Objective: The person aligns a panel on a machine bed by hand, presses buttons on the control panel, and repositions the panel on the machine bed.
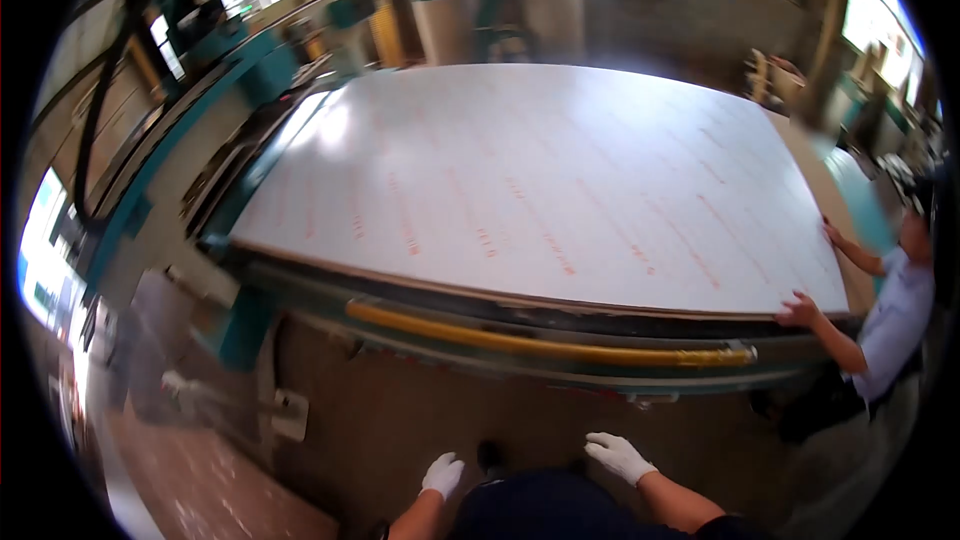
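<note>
Both of my hands wear white gloves and hang low in front of my body, apart from each other. My left hand (442, 474) holds nothing, its fingers loosely extended. To the right, my right hand (618, 456) reaches slightly forward with fingers stretched out, also holding nothing. Beyond both hands lies a large pale panel (560, 180) with rows of orange printed marks, flat on a machine bed. A yellow bar (540, 340) runs along the bed's near side, between the panel and my hands. Neither hand touches the panel or the bar.
At the right, a co-worker (895, 325) in a light shirt has both hands at the panel's edge. A teal machine frame (150, 190) stands at the left. A reddish-brown board (215, 480) lies at lower left. Thick ducts (545, 20) rise behind the panel.
</note>
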`<act>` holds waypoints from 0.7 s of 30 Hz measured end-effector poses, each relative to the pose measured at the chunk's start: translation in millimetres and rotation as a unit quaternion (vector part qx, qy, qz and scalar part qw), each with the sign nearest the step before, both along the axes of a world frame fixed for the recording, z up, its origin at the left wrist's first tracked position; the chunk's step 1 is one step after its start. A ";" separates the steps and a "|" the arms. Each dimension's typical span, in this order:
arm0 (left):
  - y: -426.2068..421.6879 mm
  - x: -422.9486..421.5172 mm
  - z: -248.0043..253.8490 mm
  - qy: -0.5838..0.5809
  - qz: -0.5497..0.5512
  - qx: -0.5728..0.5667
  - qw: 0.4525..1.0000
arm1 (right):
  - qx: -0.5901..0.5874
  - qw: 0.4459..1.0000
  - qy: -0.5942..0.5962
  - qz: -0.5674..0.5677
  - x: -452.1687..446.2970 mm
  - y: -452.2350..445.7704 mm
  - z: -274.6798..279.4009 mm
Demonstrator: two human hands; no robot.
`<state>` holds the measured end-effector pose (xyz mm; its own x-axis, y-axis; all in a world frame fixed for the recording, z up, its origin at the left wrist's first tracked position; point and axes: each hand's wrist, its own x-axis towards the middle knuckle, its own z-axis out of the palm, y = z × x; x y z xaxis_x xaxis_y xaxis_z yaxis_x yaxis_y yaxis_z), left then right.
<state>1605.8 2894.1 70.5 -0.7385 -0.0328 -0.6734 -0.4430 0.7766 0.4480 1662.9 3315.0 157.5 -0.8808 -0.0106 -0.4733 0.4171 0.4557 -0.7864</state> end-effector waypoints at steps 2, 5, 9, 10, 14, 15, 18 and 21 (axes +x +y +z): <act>7.4 -11.5 19.6 0.003 0.016 -0.010 1.000 | -0.003 1.000 -0.003 -0.013 -1.9 2.1 0.4; 11.4 -25.2 29.0 0.019 0.036 0.008 0.999 | 0.004 1.000 -0.009 -0.007 -5.2 4.4 -2.8; 2.5 -35.6 11.4 0.024 0.066 0.046 0.996 | 0.011 1.000 -0.022 -0.014 -8.8 1.8 -4.5; 3.2 -39.6 9.3 0.024 0.070 0.050 0.996 | 0.014 0.999 -0.025 -0.017 -11.4 1.5 -2.4; 12.4 -59.9 38.5 0.021 0.075 0.062 0.995 | 0.023 0.999 -0.031 -0.031 -25.5 2.6 4.6; -4.6 -67.0 14.2 0.048 0.065 0.058 0.995 | 0.024 0.998 -0.040 -0.036 -30.2 2.5 10.3; -24.8 -106.6 15.3 0.116 0.088 0.089 0.985 | 0.043 0.997 -0.034 -0.045 -45.9 1.5 10.0; -39.8 -182.6 40.2 0.180 0.129 0.143 0.965 | 0.086 0.994 0.004 -0.073 -73.4 -4.0 30.1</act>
